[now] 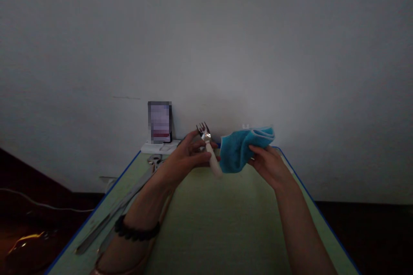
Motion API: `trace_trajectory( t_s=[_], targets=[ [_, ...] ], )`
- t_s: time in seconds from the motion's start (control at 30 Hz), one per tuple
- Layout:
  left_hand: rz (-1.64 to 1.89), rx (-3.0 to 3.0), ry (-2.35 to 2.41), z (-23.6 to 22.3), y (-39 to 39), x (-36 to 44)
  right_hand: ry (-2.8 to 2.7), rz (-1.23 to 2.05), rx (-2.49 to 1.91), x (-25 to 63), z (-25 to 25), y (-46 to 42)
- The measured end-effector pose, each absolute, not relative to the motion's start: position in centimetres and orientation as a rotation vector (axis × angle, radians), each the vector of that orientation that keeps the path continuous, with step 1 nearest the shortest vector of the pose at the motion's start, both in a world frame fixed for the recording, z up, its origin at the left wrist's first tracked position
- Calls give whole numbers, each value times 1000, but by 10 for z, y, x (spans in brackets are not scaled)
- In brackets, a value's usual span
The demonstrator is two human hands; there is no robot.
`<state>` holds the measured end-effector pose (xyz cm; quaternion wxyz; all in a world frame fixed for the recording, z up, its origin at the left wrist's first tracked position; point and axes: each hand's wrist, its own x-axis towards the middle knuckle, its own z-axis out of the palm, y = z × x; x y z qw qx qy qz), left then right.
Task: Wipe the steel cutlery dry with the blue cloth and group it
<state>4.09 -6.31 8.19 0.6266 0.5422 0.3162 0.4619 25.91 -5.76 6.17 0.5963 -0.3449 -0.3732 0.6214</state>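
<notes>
Above the far part of the table, my left hand is closed on a fork with a pale handle and metal tines pointing up and to the left. My right hand pinches a folded blue cloth by its right side. The cloth's left edge hangs close to the fork's handle; whether they touch I cannot tell. A dark beaded bracelet circles my left wrist.
On the green table with blue edging, long metal utensils lie at the left, partly behind my left arm. A phone stands upright on a white base by the wall. A white cable runs at the lower left.
</notes>
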Motion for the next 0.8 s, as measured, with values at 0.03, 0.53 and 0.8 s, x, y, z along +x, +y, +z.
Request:
trace_trajectory(
  t_s=[0.03, 0.53, 0.8],
  targets=[
    [1081, 1228, 739, 83, -63, 40, -862, 1449, -812, 260, 61, -57],
    [1363, 1274, 941, 84, -62, 50, -1418, 1614, -780, 242, 53, -68],
    [1599, 1437, 1028, 81, -61, 54, -1476, 1552, -948, 226, 47, -68]
  ],
)
